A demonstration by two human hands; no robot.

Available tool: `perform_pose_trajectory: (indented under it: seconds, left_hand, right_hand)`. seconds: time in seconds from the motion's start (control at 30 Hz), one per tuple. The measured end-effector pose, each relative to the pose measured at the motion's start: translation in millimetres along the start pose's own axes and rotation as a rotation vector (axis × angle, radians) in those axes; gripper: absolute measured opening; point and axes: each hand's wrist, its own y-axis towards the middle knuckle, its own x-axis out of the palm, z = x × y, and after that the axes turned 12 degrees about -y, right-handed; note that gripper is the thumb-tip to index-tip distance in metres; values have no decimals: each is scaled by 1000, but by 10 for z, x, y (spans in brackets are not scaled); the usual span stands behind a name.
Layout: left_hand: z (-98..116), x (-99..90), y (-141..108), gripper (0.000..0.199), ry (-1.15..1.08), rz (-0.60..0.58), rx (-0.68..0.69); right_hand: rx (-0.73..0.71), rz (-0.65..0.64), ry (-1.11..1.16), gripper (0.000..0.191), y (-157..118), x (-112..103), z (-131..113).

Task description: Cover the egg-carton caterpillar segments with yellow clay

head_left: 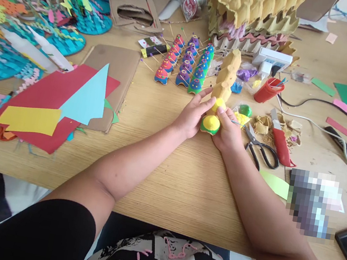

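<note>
A strip cut from an egg carton (227,74) points away from me, its far bumps bare tan cardboard. Yellow clay (211,122) covers the nearest bumps, and a green band rings the front base. My left hand (191,114) is closed around the strip's left side, thumb against the yellow clay. From the right, my right hand (231,133) grips it too, its thumb pressing near the second bump. A thin bluish stick shows beside my right fingers; whether they hold it I cannot tell. Green clay (245,110) in plastic wrap lies just beyond my right hand.
Finished caterpillars (187,61) with pins stand behind the strip. Scissors (263,149), a red-handled knife (280,139) and a red cup (268,91) are at right. Coloured paper (42,95) lies left, stacked egg trays (250,9) at back. A white cable (315,120) crosses the right.
</note>
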Motion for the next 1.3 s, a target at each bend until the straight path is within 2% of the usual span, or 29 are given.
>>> perform_pose_trajectory:
  seconds: [0.1,0.23,0.5,0.6,0.7,0.83,0.97,1.17,1.3]
  left_hand:
    - [4,-4,-5,70,13,-16,-5]
    - [8,-25,7,82,36,-4,-24]
    - [-101,-137,79,92,67,-28,5]
    - [-128,-220,114,85,138,-112,59]
    - [-140,-263,133,67,182,-200,105]
    - [-156,-266,142,50,226,-246,154]
    - [-161,-293,151,50,367,-258,214]
    - [-123,-380,152,52,689,-257,486]
    - [-127,-421,163,55,781,-276,543]
  right_hand:
    - [10,-20,-11,61,4,-10,-6]
    - [55,-50,-18,57,22,-23,-2]
    - [56,6,47,49,91,-64,51]
    - [50,36,74,45,91,-61,51]
    - [32,43,98,44,83,-52,42]
    - [3,68,89,46,83,-69,26]
    - [-16,79,77,49,92,-113,8]
    - [3,83,40,48,81,-160,-30]
    - [1,60,33,48,83,-177,-22]
